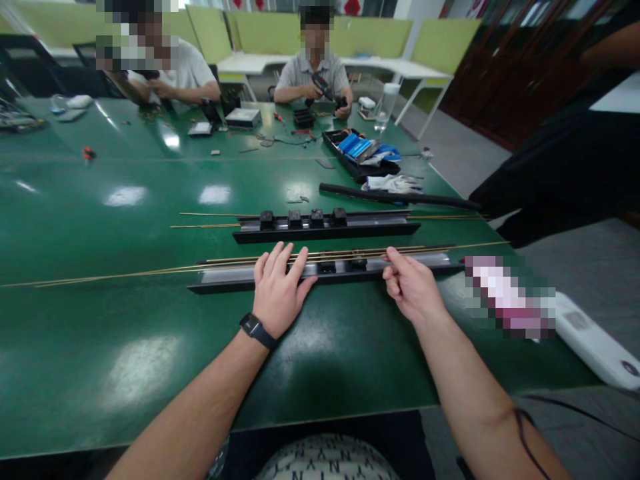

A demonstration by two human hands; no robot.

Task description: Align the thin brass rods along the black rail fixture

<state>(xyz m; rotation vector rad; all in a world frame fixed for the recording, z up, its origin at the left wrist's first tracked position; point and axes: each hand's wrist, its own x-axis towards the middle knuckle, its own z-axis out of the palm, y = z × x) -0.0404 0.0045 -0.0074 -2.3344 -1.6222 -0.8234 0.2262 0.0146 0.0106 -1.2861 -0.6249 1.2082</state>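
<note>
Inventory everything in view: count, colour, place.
Glossy table: one, green, centre
Long near channel: one, black-silver, foreground
Long far channel: one, black-silver, beyond
Thin straight rods: several, brass-coloured, along channels
Cubic blocks: six visible, black, in channels
Long strip: one, black, beyond channels
Cloth gloves: count unclear, white, beside strip
Shallow tray: one, black, behind gloves
Elongated device: one, white, right
Scattered items: uncounted, mixed, far tabletop
Co-workers: three, white, grey, dark clothing, opposite and right
Partitions: several, yellow-green, background
Left hand: one, bare, across rods
Right hand: one, bare, at rods

Desk [65, 367] is showing green, thin rods [335, 255] are gleaming gold, 2 channels [345, 276] are mixing black and silver, pale cloth [325, 457] is looking black-lettered
</note>
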